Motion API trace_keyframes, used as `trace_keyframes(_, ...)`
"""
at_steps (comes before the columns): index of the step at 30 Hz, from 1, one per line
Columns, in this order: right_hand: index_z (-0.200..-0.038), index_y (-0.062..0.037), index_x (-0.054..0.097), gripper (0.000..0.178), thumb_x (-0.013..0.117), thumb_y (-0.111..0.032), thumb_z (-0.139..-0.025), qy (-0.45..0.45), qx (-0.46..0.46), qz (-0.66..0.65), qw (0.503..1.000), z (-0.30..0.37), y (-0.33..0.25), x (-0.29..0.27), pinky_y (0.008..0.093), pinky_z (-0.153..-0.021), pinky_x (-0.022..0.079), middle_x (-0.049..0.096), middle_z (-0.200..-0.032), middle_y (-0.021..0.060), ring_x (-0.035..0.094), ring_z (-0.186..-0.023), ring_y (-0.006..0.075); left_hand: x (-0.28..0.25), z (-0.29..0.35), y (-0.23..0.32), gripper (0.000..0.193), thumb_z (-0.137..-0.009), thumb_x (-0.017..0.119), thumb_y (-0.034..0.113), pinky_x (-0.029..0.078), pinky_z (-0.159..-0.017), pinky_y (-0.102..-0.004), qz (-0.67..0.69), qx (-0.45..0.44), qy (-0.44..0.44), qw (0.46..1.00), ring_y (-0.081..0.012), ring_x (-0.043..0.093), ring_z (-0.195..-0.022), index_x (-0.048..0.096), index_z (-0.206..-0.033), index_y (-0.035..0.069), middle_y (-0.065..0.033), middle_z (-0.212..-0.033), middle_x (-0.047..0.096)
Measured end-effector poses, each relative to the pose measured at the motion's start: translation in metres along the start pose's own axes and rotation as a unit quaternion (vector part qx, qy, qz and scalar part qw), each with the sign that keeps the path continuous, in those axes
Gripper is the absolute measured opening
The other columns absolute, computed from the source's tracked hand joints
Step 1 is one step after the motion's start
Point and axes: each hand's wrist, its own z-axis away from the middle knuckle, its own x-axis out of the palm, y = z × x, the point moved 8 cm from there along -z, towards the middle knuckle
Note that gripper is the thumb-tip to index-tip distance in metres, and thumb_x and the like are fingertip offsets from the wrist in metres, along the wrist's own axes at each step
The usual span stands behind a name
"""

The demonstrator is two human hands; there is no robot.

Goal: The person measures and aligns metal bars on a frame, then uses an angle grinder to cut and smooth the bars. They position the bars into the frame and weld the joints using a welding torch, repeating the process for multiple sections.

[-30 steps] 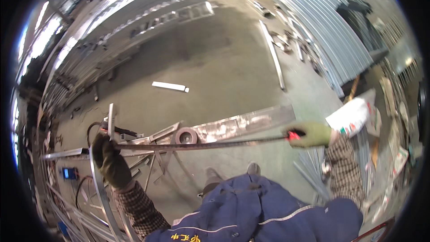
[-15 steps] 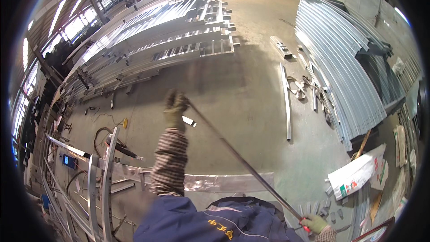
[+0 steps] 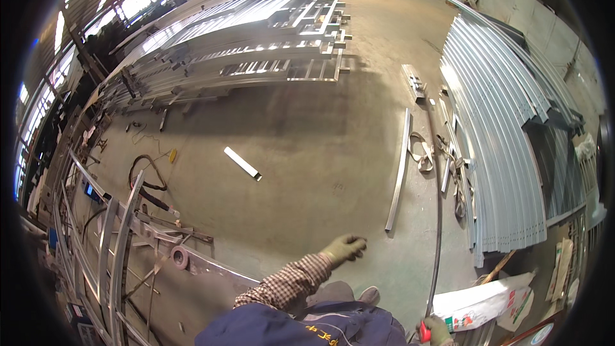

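Beside a white sack (image 3: 483,301), we are holding a long dark rod (image 3: 437,218) by its red end (image 3: 424,332), our gloved right hand (image 3: 439,330) wrapping round it near the sack's left edge. The rod is stretching away past that edge. Well left of the sack, our gloved left hand (image 3: 346,250) is hovering part-way wide, fingers slackly bent, while ribbed metal sheets (image 3: 493,141) are lying beyond the sack.

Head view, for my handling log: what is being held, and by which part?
Right hand: a long, thin dark bar, by its red near end. Left hand: nothing visible.
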Motion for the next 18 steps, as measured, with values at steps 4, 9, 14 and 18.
trace_keyframes(4, -0.118, 0.0019, 0.075, 0.040, 0.073, -0.035, -0.103, -0.044, -0.090, -0.001, 0.995, -0.071, -0.147, 0.047, 0.0331, -0.075, 0.058, 0.078, -0.094, 0.0096, 0.073, -0.082, 0.0184, 0.083, -0.007, -0.005, 0.066, -0.110, 0.068, 0.053, 0.059, -0.090, -0.0314, -0.040, -0.047, -0.123, 0.991, -0.0146, 0.072, -0.108, 0.061, -0.157, 0.007, -0.0055, -0.135, 0.073)
trace_keyframes(9, -0.122, -0.0010, 0.073, 0.028, 0.068, -0.026, -0.111, -0.164, -0.187, -0.016, 0.969, -0.128, -0.274, 0.159, 0.0298, -0.086, 0.058, 0.078, -0.102, 0.0061, 0.072, -0.093, 0.0142, 0.101, -0.040, 0.033, 0.072, -0.112, 0.063, 0.054, 0.057, -0.102, -0.0322, 0.092, -0.003, -0.082, 0.992, -0.0161, 0.066, -0.128, 0.047, -0.168, 0.010, -0.0062, -0.146, 0.067)
trace_keyframes(14, -0.118, -0.0054, 0.072, 0.012, 0.067, -0.016, -0.113, -0.197, -0.220, -0.060, 0.954, -0.181, -0.347, 0.233, 0.0317, -0.092, 0.060, 0.078, -0.109, 0.0053, 0.072, -0.101, 0.0147, 0.046, -0.099, 0.105, 0.076, -0.111, 0.070, 0.047, 0.049, -0.117, -0.0347, 0.136, 0.110, -0.006, 0.985, -0.0192, 0.059, -0.138, 0.044, -0.165, 0.001, -0.0125, -0.146, 0.064)
trace_keyframes(18, -0.118, -0.0067, 0.070, 0.010, 0.070, -0.015, -0.111, -0.225, -0.263, -0.077, 0.935, -0.211, -0.431, 0.283, 0.0329, -0.093, 0.061, 0.076, -0.113, 0.0043, 0.072, -0.102, 0.0154, -0.019, -0.127, 0.170, 0.089, -0.105, 0.077, 0.049, 0.045, -0.122, -0.0376, 0.154, 0.137, 0.015, 0.978, -0.0201, 0.058, -0.138, 0.038, -0.170, 0.001, -0.0122, -0.145, 0.064)
